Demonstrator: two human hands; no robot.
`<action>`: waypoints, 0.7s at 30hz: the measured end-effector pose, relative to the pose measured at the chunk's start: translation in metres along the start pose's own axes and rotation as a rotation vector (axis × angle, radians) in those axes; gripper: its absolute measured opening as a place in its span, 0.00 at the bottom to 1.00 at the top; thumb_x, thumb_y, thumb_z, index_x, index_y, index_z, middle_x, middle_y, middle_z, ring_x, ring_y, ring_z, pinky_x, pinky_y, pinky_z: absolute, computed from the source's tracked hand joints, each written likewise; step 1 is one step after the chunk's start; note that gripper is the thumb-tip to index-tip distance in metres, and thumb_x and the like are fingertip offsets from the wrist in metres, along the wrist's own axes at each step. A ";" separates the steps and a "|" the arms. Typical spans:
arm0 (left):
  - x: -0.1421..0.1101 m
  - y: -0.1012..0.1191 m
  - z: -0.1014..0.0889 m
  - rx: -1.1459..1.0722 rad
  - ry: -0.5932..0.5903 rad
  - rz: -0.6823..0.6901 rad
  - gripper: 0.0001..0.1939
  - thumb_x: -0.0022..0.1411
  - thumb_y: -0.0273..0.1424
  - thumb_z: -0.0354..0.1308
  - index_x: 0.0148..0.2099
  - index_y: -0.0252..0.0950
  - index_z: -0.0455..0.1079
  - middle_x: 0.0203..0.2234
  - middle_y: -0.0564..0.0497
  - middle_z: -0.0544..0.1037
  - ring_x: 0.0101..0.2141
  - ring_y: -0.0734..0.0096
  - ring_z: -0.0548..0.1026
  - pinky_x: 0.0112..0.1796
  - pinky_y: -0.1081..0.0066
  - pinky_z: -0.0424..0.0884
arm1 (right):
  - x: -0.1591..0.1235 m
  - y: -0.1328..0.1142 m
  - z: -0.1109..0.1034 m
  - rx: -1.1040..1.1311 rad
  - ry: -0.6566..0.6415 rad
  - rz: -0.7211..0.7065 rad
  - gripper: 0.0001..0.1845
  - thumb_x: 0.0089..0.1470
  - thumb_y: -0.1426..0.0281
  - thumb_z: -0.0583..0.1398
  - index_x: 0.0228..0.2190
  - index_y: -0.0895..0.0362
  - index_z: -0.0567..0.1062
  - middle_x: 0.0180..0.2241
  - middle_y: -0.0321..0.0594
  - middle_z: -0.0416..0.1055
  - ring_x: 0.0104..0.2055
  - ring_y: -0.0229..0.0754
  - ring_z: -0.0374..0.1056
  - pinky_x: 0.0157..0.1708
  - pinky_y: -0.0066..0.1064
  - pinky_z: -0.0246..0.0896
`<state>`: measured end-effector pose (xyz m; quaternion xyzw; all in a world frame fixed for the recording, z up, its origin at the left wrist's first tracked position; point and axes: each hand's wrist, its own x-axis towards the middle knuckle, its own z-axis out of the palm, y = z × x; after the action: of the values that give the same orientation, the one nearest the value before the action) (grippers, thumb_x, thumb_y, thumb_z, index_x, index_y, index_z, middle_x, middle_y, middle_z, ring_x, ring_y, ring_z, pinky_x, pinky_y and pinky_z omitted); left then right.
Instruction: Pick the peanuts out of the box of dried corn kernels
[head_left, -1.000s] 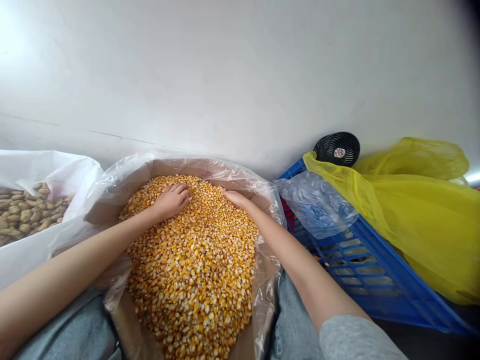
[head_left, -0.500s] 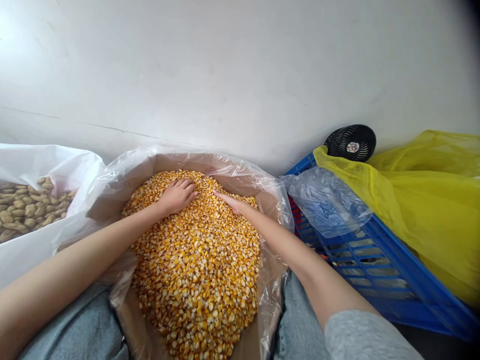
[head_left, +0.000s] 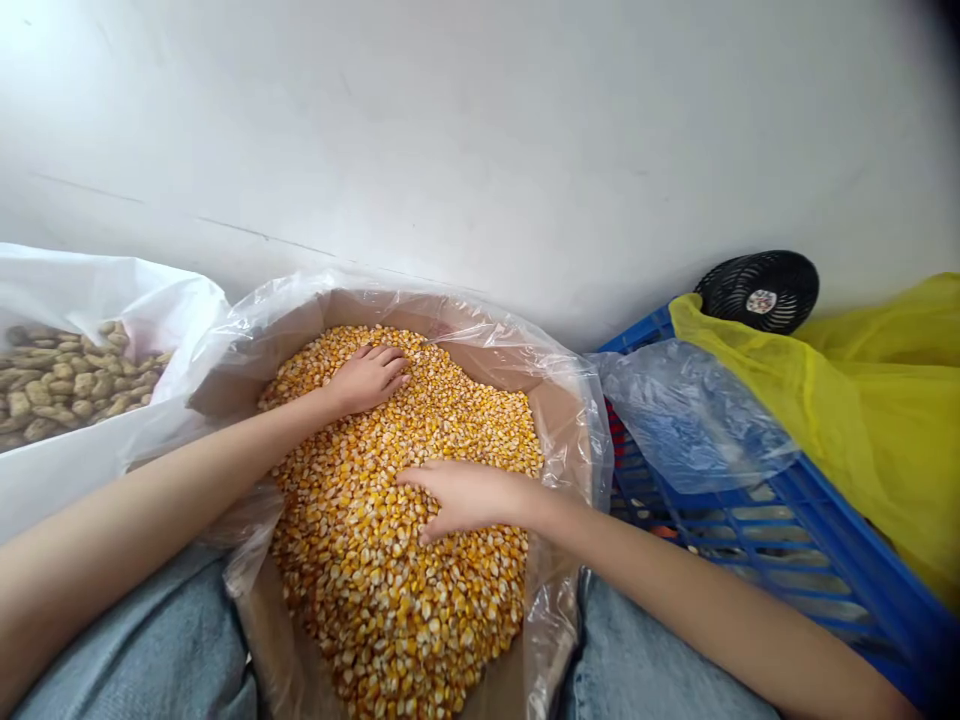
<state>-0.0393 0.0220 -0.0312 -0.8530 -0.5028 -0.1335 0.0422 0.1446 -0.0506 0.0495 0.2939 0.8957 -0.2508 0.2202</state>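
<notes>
Corn kernels [head_left: 397,580] heaped in a plastic-lined carton [head_left: 360,308] at frame centre (loose, hard, slippery, best taken up in cupped palms); left hand [head_left: 367,380] and right hand [head_left: 469,497] rest atop, fingers [head_left: 386,362] open, gripping nothing.

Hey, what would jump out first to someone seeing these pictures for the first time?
The big heap of yellow corn kernels in the plastic-lined cardboard box fills the bottom centre, with the left hand and right hand resting on it. To the left, a white sack holds peanuts in their shells. To the right, a bright yellow bag drapes over a blue plastic crate.
</notes>
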 end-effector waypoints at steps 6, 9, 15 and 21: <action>-0.001 0.000 0.001 0.037 -0.015 0.025 0.22 0.61 0.39 0.33 0.48 0.35 0.61 0.46 0.49 0.62 0.46 0.65 0.58 0.47 0.64 0.50 | 0.018 0.011 0.023 0.237 -0.169 0.034 0.24 0.36 0.72 0.57 0.41 0.59 0.65 0.32 0.43 0.64 0.32 0.40 0.61 0.28 0.28 0.56; 0.000 -0.002 0.002 0.031 -0.010 0.029 0.22 0.61 0.39 0.33 0.49 0.36 0.60 0.47 0.49 0.62 0.47 0.65 0.58 0.47 0.63 0.49 | 0.019 0.023 0.009 0.923 -0.307 0.097 0.25 0.39 0.68 0.58 0.43 0.57 0.62 0.38 0.41 0.63 0.33 0.35 0.62 0.30 0.27 0.59; 0.000 -0.003 0.004 -0.011 -0.024 0.029 0.21 0.61 0.39 0.34 0.49 0.36 0.60 0.46 0.49 0.63 0.46 0.66 0.58 0.46 0.65 0.51 | 0.008 0.032 -0.019 1.595 -0.320 -0.043 0.21 0.50 0.59 0.48 0.46 0.51 0.60 0.48 0.40 0.54 0.43 0.37 0.60 0.42 0.40 0.57; 0.000 -0.003 0.004 -0.011 -0.025 0.042 0.21 0.61 0.39 0.35 0.49 0.36 0.59 0.46 0.49 0.62 0.47 0.65 0.58 0.46 0.64 0.51 | 0.006 0.040 -0.024 1.140 -0.019 0.097 0.24 0.49 0.56 0.48 0.47 0.50 0.60 0.48 0.40 0.56 0.44 0.40 0.59 0.41 0.37 0.57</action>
<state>-0.0413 0.0248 -0.0350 -0.8652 -0.4844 -0.1248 0.0340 0.1595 -0.0062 0.0526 0.4045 0.6022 -0.6867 0.0460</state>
